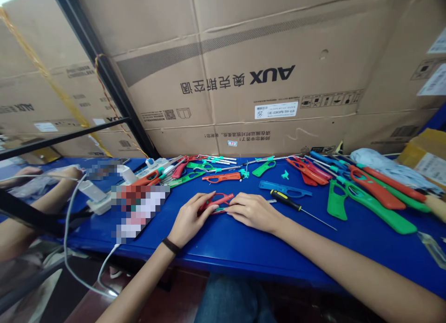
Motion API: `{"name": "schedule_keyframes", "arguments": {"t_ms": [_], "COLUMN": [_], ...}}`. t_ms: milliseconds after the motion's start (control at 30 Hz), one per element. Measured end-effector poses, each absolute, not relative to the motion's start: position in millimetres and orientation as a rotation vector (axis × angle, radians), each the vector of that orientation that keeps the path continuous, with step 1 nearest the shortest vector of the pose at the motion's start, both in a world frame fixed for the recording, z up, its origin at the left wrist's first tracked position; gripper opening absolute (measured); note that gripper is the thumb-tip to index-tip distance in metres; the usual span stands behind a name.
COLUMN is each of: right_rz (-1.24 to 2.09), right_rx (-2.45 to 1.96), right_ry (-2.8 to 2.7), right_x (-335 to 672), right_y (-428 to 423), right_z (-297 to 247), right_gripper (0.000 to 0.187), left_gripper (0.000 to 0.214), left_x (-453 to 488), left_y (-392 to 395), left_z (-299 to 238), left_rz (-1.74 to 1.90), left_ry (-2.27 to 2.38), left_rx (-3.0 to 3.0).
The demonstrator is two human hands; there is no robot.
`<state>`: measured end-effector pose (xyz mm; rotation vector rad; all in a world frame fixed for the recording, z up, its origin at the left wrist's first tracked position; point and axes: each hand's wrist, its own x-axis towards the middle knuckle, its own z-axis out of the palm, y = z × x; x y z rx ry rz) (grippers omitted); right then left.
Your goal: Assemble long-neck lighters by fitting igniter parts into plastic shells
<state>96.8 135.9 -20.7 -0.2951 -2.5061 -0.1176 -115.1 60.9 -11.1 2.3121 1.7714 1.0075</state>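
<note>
Both of my hands rest on the blue table (244, 248) around a red plastic lighter shell (219, 201). My left hand (190, 218) curls its fingers over the shell's left end. My right hand (252, 210) presses down on its right end, fingers together. A thin metal tube sticks out to the right from under my right hand. Just right of that hand lies a black-and-yellow screwdriver (287, 201), and a blue shell half (284, 189) lies behind it.
Several red, green and blue lighter shells and metal tubes are strewn along the table's back (216, 172) and right side (369, 195). Large cardboard boxes (265, 77) wall off the back. A white power strip (95, 195) with a cable sits left. Another person's arm (45, 200) reaches in at far left.
</note>
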Motion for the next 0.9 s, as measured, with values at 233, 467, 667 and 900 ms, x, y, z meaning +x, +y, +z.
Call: {"name": "schedule_keyframes", "arguments": {"t_ms": [233, 467, 667, 900], "right_rz": [-0.118, -0.172, -0.202, -0.238], "right_rx": [-0.275, -0.284, -0.250, -0.283], "right_ry": [-2.538, -2.515, -2.512, -2.518], "right_x": [95.8, 94.2, 95.2, 94.3], "right_y": [136.6, 136.6, 135.8, 136.1], "right_z": [-22.5, -24.2, -23.5, -24.4], "right_gripper": [0.022, 0.024, 0.024, 0.024], "left_gripper": [0.036, 0.035, 0.035, 0.035], "left_x": [-115.6, -114.6, -115.6, -114.7], "left_y": [60.9, 60.8, 61.3, 60.0], "left_z": [-12.9, -11.7, -13.3, -12.8], "left_rz": [0.998, 0.980, 0.999, 0.989], "left_ry": [1.711, 1.709, 1.703, 1.703], "left_rx": [2.297, 2.293, 2.295, 2.294]}}
